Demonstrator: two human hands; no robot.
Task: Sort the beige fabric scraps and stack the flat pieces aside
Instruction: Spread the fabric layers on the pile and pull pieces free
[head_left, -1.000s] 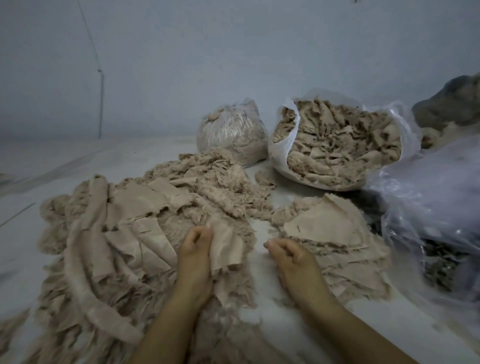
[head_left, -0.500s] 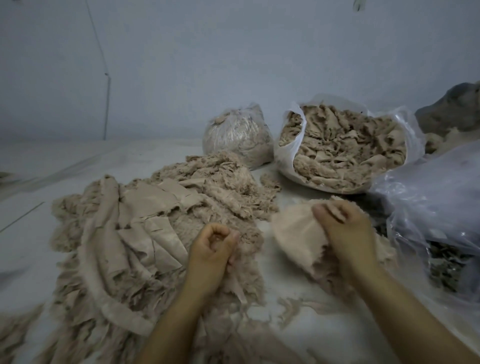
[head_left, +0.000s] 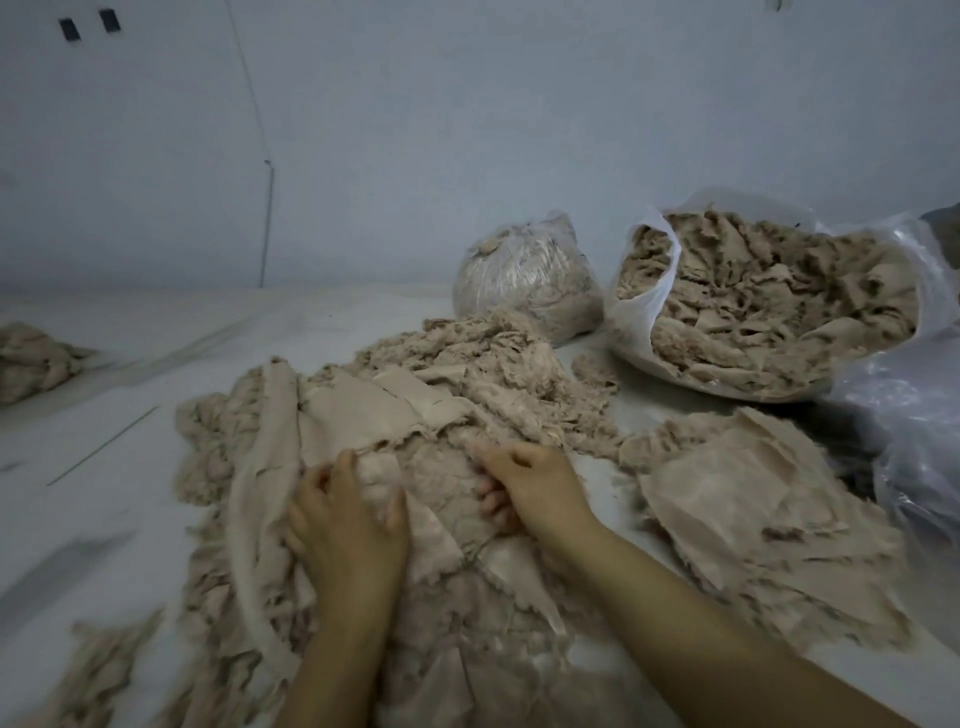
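Both hands are down in the scrap pile, which spreads over the middle of the pale floor in front of the person. The left hand lies on the pile with fingers bent and the thumb out to the right, gripping a bunched scrap at its near-left edge. The right hand has its fingers curled into the same scrap from the right; its fingertips are partly buried, so how much cloth it holds is unclear. A long flat strip runs down the left side of the pile, just beside the left hand. The stack of flat pieces lies to the right of the pile, near the right forearm and apart from both hands. Behind it an open bag tilts toward the person, full of crumpled scraps, and a tied bag sits to its left by the wall. Loose clear plastic bunches at the right edge of the floor. A small heap lies at the far left.
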